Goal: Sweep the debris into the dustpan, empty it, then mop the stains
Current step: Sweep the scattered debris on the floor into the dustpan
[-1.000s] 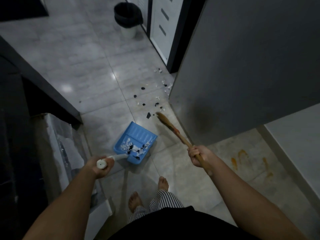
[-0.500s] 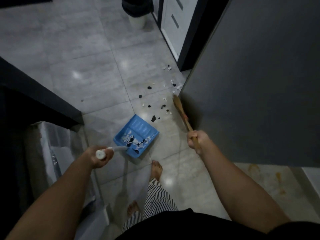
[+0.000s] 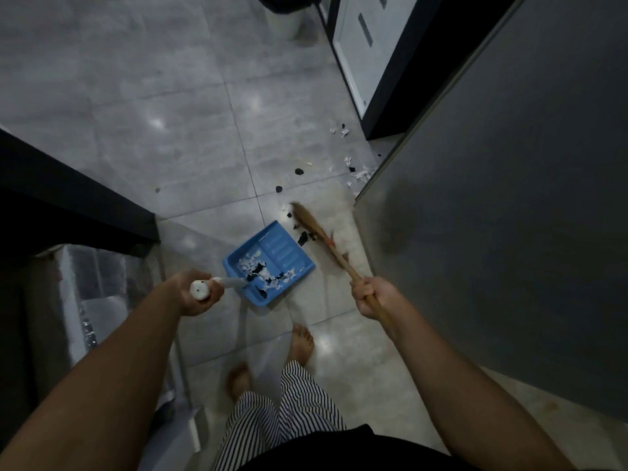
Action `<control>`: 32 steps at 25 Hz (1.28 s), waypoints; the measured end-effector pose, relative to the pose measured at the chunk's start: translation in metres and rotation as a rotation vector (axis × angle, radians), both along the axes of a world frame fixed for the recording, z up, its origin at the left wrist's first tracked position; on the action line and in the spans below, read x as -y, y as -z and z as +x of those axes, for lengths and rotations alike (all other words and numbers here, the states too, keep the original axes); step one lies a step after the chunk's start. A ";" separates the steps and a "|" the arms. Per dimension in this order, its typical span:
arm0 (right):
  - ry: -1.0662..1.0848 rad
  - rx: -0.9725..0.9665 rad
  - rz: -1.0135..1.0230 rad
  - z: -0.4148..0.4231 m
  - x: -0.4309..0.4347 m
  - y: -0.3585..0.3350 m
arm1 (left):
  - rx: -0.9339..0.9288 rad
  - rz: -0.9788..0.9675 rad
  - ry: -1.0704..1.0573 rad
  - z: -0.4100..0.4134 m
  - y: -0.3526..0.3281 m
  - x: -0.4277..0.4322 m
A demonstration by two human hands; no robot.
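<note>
A blue dustpan [image 3: 285,246] rests on the grey tiled floor with white and black scraps piled at its near end. My left hand [image 3: 193,294] grips its white handle. My right hand [image 3: 372,295] holds the wooden stick of a broom [image 3: 311,226], whose brown bristles are blurred at the dustpan's open lip beside a black scrap [image 3: 302,237]. More black and white debris [image 3: 356,171] lies scattered farther off, along the base of a dark grey cabinet.
The tall dark grey cabinet [image 3: 509,198] walls off the right side. A bin with a black liner [image 3: 285,11] stands at the top by a white door [image 3: 360,45]. A dark counter edge [image 3: 68,198] and a shiny appliance [image 3: 102,300] crowd the left. My bare feet [image 3: 300,345] stand behind the dustpan.
The broom head swept from beside the cabinet toward the dustpan lip, pushing black scraps with it. I stepped forward, so the bin and door sit higher in view. The dustpan stayed put.
</note>
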State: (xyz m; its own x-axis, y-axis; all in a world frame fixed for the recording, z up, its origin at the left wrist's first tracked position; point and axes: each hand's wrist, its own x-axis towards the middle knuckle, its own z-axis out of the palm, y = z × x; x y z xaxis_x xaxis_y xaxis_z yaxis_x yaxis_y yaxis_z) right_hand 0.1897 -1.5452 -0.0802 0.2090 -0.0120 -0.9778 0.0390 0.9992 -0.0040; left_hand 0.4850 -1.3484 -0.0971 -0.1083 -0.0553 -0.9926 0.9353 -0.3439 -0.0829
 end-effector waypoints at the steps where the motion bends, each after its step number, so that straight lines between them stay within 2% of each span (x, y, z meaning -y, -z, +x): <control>1: 0.018 0.008 0.026 -0.006 0.000 -0.006 | 0.000 0.002 0.006 0.001 -0.002 0.001; 6: 0.178 0.019 0.024 -0.014 -0.003 -0.023 | 0.018 -0.007 0.016 0.005 -0.015 0.001; 10: 0.276 -0.086 -0.094 0.026 -0.007 -0.009 | 0.045 -0.005 0.020 0.020 -0.022 -0.002; 13: 0.239 -0.160 -0.191 0.061 -0.016 0.009 | 0.006 -0.021 0.045 0.033 -0.019 -0.007; 15: 0.228 -0.168 -0.120 0.077 -0.025 0.013 | -0.008 -0.027 0.057 0.041 -0.016 -0.008; 20: 0.311 -0.033 0.029 0.069 -0.037 0.001 | 0.022 -0.026 0.074 0.053 -0.016 -0.005; 22: 0.288 -0.019 0.016 0.064 -0.040 -0.011 | 0.047 -0.025 0.074 0.052 -0.021 -0.001; 27: 0.422 -0.071 -0.071 0.072 -0.043 -0.011 | 0.048 -0.030 0.074 0.052 -0.022 -0.003; 30: 0.290 -0.194 -0.169 0.079 -0.030 0.006 | 0.039 -0.016 0.073 0.057 -0.018 -0.009; 32: 0.142 -0.209 -0.123 0.080 -0.032 0.012 | 0.056 0.003 0.077 0.058 -0.016 -0.010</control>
State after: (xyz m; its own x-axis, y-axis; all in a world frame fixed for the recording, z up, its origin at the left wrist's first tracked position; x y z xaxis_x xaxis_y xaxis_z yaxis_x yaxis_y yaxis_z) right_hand 0.2697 -1.5128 -0.0923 -0.0092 -0.1484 -0.9889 0.1637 0.9754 -0.1479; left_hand 0.5432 -1.3387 -0.0812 -0.0562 -0.0462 -0.9973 0.9092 -0.4151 -0.0320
